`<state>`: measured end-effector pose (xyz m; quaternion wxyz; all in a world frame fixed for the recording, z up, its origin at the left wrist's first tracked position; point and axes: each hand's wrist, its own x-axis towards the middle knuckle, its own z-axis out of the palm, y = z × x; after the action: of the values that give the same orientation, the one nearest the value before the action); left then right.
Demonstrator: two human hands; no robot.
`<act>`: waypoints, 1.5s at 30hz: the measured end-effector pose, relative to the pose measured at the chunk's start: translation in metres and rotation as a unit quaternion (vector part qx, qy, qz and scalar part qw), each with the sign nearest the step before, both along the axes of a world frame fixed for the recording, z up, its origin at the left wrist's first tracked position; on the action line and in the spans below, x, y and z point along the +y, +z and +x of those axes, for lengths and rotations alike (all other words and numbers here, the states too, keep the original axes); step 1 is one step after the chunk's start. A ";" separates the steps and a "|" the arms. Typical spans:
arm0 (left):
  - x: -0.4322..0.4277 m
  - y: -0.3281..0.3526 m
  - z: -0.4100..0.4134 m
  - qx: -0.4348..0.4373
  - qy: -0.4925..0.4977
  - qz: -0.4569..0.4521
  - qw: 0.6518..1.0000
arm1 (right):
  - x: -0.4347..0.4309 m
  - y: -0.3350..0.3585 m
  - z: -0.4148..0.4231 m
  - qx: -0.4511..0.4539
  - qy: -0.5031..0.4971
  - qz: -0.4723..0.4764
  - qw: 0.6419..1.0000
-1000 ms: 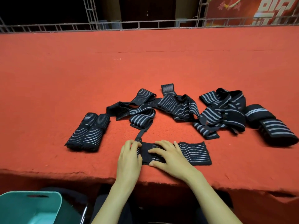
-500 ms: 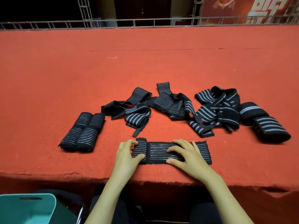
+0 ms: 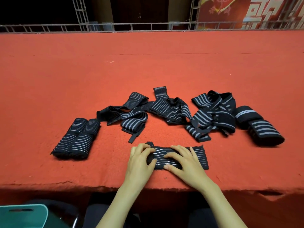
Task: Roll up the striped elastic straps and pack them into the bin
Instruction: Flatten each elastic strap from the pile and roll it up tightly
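Note:
A black elastic strap with thin grey stripes [image 3: 199, 157] lies flat near the table's front edge, its left end turned into a small roll. My left hand [image 3: 139, 163] grips that rolled end, thumb under and fingers over. My right hand [image 3: 184, 163] rests on the strap just to the right, fingers and thumb spanning its width. Two finished rolls [image 3: 76, 138] lie side by side at the left. Loose tangled straps [image 3: 131, 117] [image 3: 169, 109] [image 3: 213, 116] lie behind my hands. The teal bin [image 3: 23, 216] shows at the bottom left, below the table.
Two thicker rolled straps [image 3: 259, 127] lie at the right. The red felt table [image 3: 148, 66] stretches far back to a metal railing [image 3: 148, 26]. Its ragged front edge [image 3: 82, 186] runs just below my hands. My dark trousers fill the bottom centre.
The strap was spread out flat, then my left hand began rolling its left end rightward. My right hand slid left along it. The flat part is shorter now.

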<state>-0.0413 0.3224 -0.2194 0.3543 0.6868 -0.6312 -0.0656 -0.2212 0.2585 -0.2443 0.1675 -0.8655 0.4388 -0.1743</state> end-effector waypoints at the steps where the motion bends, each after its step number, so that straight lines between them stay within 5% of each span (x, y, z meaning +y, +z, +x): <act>1: -0.001 -0.001 -0.003 0.013 -0.017 -0.002 1.000 | 0.000 -0.001 0.000 -0.002 -0.002 0.000 1.000; 9: 0.003 0.008 0.004 0.199 -0.018 0.037 0.979 | 0.001 -0.002 -0.001 -0.013 -0.008 0.000 1.000; 15: -0.002 0.003 0.007 0.232 0.054 0.124 0.963 | 0.003 -0.003 -0.002 -0.018 -0.009 -0.011 1.000; 26: -0.008 0.014 0.002 0.246 0.069 0.109 0.960 | 0.008 0.005 0.011 0.007 0.017 0.004 1.000; 36: 0.023 0.013 0.046 0.105 0.153 0.054 0.981 | 0.016 0.012 0.082 0.022 0.087 0.024 0.996; 45: 0.007 0.000 0.026 0.040 0.022 0.012 0.999 | -0.007 0.004 0.027 0.008 0.014 0.028 0.999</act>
<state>-0.0158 0.3298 -0.2190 0.3725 0.7015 -0.6004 -0.0929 -0.1945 0.2517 -0.2400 0.1905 -0.8678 0.4329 -0.1524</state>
